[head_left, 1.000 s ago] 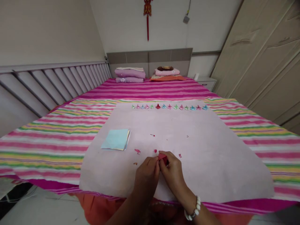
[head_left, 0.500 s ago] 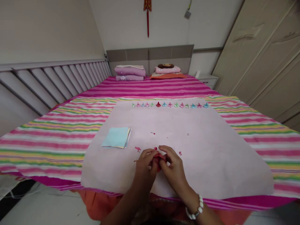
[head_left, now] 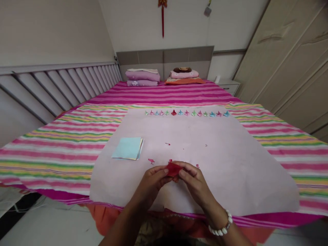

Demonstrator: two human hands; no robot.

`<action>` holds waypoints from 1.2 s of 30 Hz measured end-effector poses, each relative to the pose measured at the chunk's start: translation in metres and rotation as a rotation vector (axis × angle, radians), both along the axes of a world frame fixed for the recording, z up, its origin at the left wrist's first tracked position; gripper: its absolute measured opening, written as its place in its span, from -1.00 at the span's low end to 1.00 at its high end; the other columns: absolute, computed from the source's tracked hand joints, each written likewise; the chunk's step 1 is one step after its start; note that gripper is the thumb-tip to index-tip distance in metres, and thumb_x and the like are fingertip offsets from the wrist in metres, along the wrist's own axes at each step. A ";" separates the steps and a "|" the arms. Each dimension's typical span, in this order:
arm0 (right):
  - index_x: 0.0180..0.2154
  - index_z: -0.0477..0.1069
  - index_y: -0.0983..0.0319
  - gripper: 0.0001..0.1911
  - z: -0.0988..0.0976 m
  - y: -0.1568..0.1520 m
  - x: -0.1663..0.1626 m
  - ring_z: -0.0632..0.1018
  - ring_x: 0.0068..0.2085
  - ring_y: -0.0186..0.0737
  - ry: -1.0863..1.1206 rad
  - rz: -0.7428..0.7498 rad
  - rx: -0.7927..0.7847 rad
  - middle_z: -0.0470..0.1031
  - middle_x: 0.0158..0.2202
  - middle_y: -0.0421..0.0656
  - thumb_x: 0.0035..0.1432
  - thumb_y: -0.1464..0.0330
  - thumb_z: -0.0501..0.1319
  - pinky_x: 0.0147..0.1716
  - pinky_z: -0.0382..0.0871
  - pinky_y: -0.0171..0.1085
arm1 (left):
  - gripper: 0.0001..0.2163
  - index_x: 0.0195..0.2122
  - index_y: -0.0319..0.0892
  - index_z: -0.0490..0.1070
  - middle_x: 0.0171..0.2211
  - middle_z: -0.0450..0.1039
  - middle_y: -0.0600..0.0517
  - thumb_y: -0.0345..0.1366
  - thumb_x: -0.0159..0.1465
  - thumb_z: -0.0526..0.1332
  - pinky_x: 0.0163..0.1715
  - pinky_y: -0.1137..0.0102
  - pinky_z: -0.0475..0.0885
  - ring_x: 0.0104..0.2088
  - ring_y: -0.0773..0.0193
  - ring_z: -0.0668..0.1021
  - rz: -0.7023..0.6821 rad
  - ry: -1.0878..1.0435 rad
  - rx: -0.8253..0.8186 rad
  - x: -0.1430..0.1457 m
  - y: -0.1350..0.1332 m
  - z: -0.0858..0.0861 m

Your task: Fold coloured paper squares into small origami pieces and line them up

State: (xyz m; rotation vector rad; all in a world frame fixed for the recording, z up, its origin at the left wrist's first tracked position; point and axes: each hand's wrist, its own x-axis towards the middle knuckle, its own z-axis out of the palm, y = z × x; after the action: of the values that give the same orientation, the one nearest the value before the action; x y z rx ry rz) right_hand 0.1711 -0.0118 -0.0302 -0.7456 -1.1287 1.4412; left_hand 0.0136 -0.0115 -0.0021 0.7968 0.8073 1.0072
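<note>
A small folded piece of red paper (head_left: 174,169) is held up between my two hands, just above the near part of the pale sheet (head_left: 217,153). My left hand (head_left: 153,178) pinches its left side between thumb and fingers. On the other side my right hand (head_left: 192,177) grips it the same way, a white beaded bracelet on that wrist. Small pink patterns or scraps, including one bird-like shape (head_left: 151,161), dot the sheet just beyond my hands. Left of them lies a stack of square paper (head_left: 127,148), light blue on top.
A row of small folded paper pieces, one of them red (head_left: 174,112), runs along the sheet's far edge. The sheet lies on a striped bed cover (head_left: 56,153). Folded bedding (head_left: 142,76) is stacked by the headboard, and a railing (head_left: 64,82) borders the left side.
My hands have spread slightly apart and turned the red paper, so its flat face now shows between the thumbs. Before, the fingers were bunched over it. The view has shifted slightly.
</note>
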 end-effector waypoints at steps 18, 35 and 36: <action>-0.50 0.44 0.27 -0.74 0.009 -0.002 -0.005 0.28 -0.63 -0.45 -0.141 -0.044 -0.141 0.31 -0.67 -0.32 -0.08 0.23 0.41 -0.63 0.10 -0.41 | -0.85 -0.45 -0.21 0.55 -0.50 0.51 0.03 -0.22 0.09 0.32 -0.42 0.43 0.33 -0.46 0.29 0.46 0.139 0.526 0.341 0.003 0.005 0.001; -0.60 0.38 0.29 -0.65 0.002 -0.009 -0.014 0.31 -0.70 -0.46 -0.145 0.127 -0.251 0.44 -0.67 -0.23 -0.02 0.17 0.35 -0.65 0.09 -0.39 | -0.70 -0.59 -0.22 0.34 -0.65 0.26 0.15 -0.13 0.15 0.27 -0.52 0.47 0.21 -0.58 0.40 0.30 0.207 0.265 0.161 0.008 0.009 -0.009; -0.61 0.37 0.29 -0.64 0.002 -0.010 -0.015 0.31 -0.71 -0.46 -0.148 0.130 -0.262 0.44 -0.68 -0.24 -0.03 0.16 0.35 -0.66 0.08 -0.39 | -0.70 -0.60 -0.21 0.33 -0.64 0.24 0.15 -0.12 0.15 0.27 -0.52 0.47 0.21 -0.58 0.41 0.28 0.213 0.229 0.139 0.008 0.009 -0.010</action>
State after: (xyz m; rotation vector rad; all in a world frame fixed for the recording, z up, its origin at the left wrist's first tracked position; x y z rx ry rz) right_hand 0.1565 -0.0214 -0.0285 -0.9909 -1.1286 1.6871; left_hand 0.0218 -0.0028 -0.0116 0.9721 1.0440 1.1849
